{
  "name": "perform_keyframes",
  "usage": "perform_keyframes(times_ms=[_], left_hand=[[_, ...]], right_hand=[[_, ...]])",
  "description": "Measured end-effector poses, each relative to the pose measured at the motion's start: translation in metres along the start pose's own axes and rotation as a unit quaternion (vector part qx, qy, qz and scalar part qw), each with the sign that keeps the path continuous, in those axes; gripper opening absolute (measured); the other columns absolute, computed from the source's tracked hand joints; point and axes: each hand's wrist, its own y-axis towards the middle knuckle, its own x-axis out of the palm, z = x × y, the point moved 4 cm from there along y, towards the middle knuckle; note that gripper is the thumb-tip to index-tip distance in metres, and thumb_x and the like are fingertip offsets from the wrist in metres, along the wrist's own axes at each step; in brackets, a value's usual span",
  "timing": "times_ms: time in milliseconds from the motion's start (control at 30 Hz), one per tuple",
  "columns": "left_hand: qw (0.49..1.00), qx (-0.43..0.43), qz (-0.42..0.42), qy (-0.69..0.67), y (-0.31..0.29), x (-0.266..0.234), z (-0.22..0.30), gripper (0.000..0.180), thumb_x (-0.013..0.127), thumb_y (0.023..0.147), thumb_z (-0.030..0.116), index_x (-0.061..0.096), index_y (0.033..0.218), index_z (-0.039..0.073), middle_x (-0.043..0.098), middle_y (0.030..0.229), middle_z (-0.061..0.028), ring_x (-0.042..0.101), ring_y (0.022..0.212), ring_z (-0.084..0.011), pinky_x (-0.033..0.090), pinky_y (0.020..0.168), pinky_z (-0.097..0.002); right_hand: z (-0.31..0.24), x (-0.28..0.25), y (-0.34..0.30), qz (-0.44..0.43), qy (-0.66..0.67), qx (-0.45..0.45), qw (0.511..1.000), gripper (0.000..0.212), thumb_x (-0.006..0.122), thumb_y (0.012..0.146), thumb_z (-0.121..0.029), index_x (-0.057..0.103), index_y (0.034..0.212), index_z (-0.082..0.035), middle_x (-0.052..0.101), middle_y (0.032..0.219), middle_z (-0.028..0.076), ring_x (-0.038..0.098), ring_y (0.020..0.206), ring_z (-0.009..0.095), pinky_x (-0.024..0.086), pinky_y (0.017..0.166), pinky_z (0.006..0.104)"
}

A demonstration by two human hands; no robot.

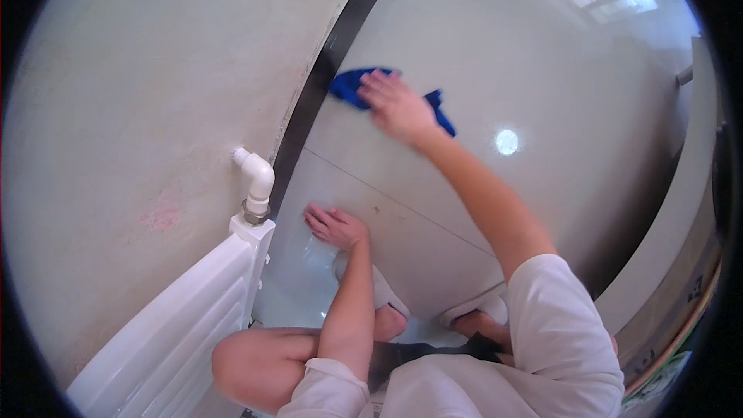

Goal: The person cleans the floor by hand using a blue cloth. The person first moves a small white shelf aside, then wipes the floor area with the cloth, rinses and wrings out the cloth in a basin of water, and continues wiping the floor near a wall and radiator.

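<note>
Under my right hand (396, 107) lies a blue cloth (350, 87), pressed against the glossy floor tile beside the dark baseboard. The palm is flat with the fingers stretched out over it, slightly blurred; the cloth sticks out on both sides of the hand. My left hand (337, 227) rests on the floor (433, 178) nearer to me, fingers spread, holding nothing. It is next to one of my light slippers (383, 292).
At the left a white radiator (186, 302) with a white elbow pipe (259, 176) stands along the wall (155, 70). A dark baseboard (316, 93) edges the floor. A pale curved-looking furniture edge (673, 186) and a cardboard box (681, 294) are at the right.
</note>
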Motion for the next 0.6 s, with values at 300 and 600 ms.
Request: perform_keyframes(times_ms=[300,600], left_hand=[[1.0,0.004,0.023,-0.011,-0.001,-0.004,0.006,0.054,0.041,0.104,0.036,0.047,0.148,0.005,0.045,0.15,-0.0222,0.041,0.139,-0.0383,0.031,0.113,-0.0524],[1.0,-0.007,-0.011,0.01,0.005,-0.006,-0.001,0.058,0.045,0.101,0.035,0.042,0.151,0.007,0.037,0.156,-0.0222,0.034,0.145,-0.0374,0.029,0.113,-0.0556]], right_hand=[[-0.109,0.056,-0.074,-0.108,0.094,-0.167,0.976,0.045,0.062,0.085,-0.015,0.064,0.128,-0.003,0.051,0.15,0.012,0.045,0.142,0.025,0.03,0.122,0.0423],[0.078,-0.078,-0.014,-0.015,0.014,-0.013,1.0,0.048,0.064,0.084,-0.009,0.062,0.131,-0.009,0.054,0.147,0.011,0.045,0.141,0.028,0.033,0.12,0.0444]])
